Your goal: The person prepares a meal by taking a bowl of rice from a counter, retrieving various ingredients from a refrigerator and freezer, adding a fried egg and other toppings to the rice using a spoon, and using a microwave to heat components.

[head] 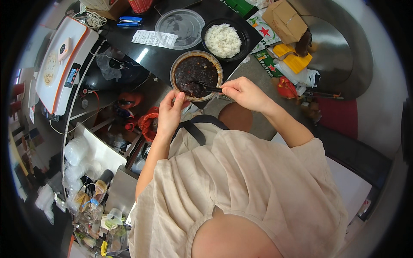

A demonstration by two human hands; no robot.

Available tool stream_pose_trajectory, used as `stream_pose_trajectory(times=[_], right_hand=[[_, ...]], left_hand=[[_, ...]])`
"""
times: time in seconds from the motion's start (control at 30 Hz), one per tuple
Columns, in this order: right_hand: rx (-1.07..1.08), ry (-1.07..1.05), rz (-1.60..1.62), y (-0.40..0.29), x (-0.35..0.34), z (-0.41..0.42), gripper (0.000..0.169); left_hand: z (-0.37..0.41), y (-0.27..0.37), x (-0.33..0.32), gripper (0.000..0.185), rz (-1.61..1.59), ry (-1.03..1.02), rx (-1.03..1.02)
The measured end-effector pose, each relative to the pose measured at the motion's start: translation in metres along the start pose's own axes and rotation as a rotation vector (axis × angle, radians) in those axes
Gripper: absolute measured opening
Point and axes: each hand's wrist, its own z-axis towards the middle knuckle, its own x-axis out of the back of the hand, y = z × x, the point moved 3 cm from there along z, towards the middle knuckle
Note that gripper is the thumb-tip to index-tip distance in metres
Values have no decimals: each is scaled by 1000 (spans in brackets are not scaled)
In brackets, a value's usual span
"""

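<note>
A round plastic bowl (196, 76) of dark brown sauce or stew stands at the near edge of a black table (125, 54). My left hand (172, 108) grips the bowl's near-left rim between thumb and fingers. In my right hand (243, 92) is the handle of a black plastic spoon (209, 88), whose head is dipped in the dark sauce and hidden there. Just behind and to the right sits a black bowl (246, 40) holding white rice (222, 40). A clear round lid (180, 27) lies behind the sauce bowl, partly over a printed paper slip (145, 38).
A blue stapler (129, 22) lies at the table's back left, near a white kitchen scale (63, 64). To the right are a cardboard box (284, 21), a yellow packet (292, 59) and green cartons (269, 63). A round brown stool seat (235, 116) is below my right forearm.
</note>
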Motion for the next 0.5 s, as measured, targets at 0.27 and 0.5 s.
stream_pose_trajectory(times=[0.27,0.5], right_hand=[[-166,-59,409,13,3,-7,22],[-98,-18,470,8,9,-19,20]], left_hand=[[0,-5,2,23,8,3,0],[-1,-3,3,23,-15,9,10]])
